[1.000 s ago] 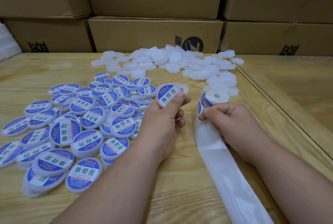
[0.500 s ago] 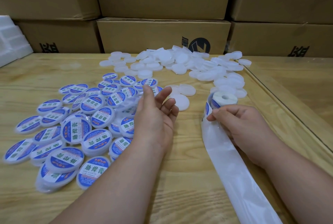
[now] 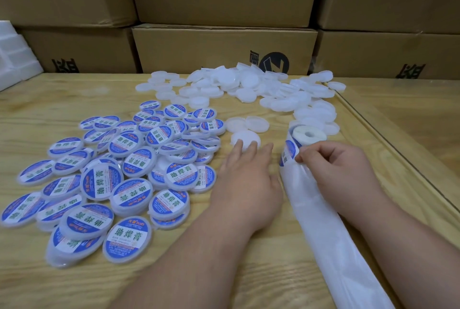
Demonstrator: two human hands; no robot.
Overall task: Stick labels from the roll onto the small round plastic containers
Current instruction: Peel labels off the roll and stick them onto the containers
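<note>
Light wooden tabletop [image 3: 62,109]; stacked brown cardboard boxes [image 3: 224,45] with black print behind; white foam block [image 3: 15,57] far left.

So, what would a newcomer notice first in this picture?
First the heap of blue-labelled containers at the table's left, then the blank white ones piled behind. The left hand reaches to a blank container; the right hand pinches a label on the roll.

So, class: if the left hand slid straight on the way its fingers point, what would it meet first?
The left hand already has its fingertips at the nearest blank container; beyond lie two more blank ones, though depth is hard to judge.
</note>
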